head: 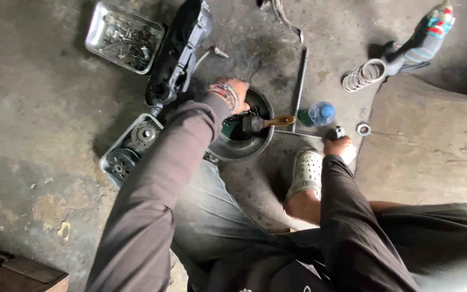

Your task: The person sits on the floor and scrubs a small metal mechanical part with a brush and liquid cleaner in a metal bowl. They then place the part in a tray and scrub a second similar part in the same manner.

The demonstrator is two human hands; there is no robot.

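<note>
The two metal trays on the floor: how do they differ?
The upper tray lies far from the left hand and holds a jumble of small parts. The lower tray, beside the left arm, holds a few large round parts, among them a toothed disc. Both are rectangular, shiny metal and rest on the concrete floor.

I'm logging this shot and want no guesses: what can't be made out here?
Head view only:
- Left hand fingers: hidden inside the round metal basin; grip unreadable.
- Right hand: mostly covered by its sleeve; what it grasps is too small.
- Small parts in the clear tray: blurred, too small.
- Dark box: cut off by the bottom edge.
</note>
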